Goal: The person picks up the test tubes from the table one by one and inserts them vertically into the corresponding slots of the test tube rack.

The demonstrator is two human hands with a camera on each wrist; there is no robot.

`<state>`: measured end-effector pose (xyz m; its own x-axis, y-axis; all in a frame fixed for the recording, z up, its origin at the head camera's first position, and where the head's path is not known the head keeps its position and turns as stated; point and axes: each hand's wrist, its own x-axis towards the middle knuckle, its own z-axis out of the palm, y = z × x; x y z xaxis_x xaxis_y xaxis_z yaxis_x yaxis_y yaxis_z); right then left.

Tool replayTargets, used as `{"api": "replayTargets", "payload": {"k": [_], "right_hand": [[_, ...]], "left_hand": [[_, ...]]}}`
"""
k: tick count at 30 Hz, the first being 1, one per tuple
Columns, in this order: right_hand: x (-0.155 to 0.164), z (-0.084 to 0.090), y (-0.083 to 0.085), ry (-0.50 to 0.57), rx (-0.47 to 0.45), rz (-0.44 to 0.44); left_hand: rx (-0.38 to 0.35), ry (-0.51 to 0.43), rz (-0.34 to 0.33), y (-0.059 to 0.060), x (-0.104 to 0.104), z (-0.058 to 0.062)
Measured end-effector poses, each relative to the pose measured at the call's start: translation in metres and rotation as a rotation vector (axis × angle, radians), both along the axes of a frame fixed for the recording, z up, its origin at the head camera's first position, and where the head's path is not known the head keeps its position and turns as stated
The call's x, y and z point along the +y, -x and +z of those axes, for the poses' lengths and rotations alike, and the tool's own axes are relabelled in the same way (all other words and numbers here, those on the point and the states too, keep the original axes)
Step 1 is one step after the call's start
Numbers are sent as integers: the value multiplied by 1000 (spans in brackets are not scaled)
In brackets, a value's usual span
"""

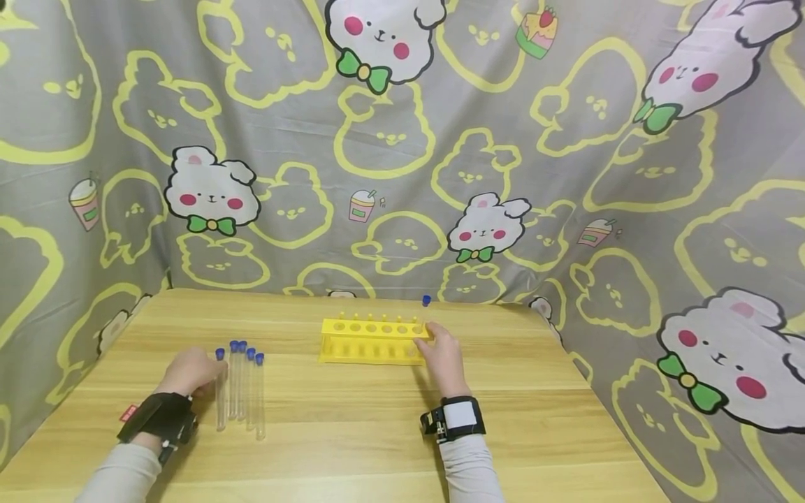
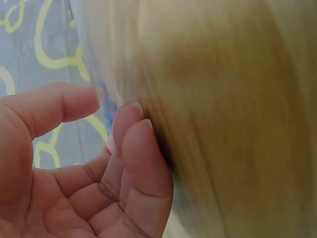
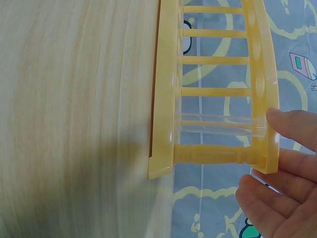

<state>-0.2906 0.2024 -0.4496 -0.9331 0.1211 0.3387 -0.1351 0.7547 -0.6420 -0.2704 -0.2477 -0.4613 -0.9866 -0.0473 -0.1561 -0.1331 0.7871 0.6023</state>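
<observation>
Several clear test tubes with blue stoppers (image 1: 260, 359) lie side by side on the table at the left in the head view. My left hand (image 1: 191, 370) pinches the leftmost test tube (image 1: 221, 402) near its stopper. In the left wrist view the tube and its blue end are blurred between the thumb and curled fingers (image 2: 146, 168). A yellow test tube rack (image 1: 371, 334) stands upright farther back. My right hand (image 1: 445, 360) grips its right end, thumb on the top board. One clear tube (image 3: 218, 124) stands in the rack near that end, its blue stopper (image 1: 426, 300) above.
The rack has a row of holes and several yellow pegs (image 1: 370, 318) along its back. A grey patterned curtain (image 1: 402, 272) hangs behind and beside the wooden table (image 1: 352, 447). Each wrist wears a black strap with a camera.
</observation>
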Motion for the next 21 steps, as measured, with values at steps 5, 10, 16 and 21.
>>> {"api": "replayTargets", "payload": {"k": [5,10,16,21], "right_hand": [[0,1,-1,6,-9,4],[0,0,0,1,-3,1],[-1,1,0,3,4,2],[-1,0,1,9,8,1]], "left_hand": [[-40,-75,22,1,-4,-2],[-50,-118,40,-1,-8,-2],[20,-114,30,-7,-11,5],[78,-144,65,-10,-11,11]]}}
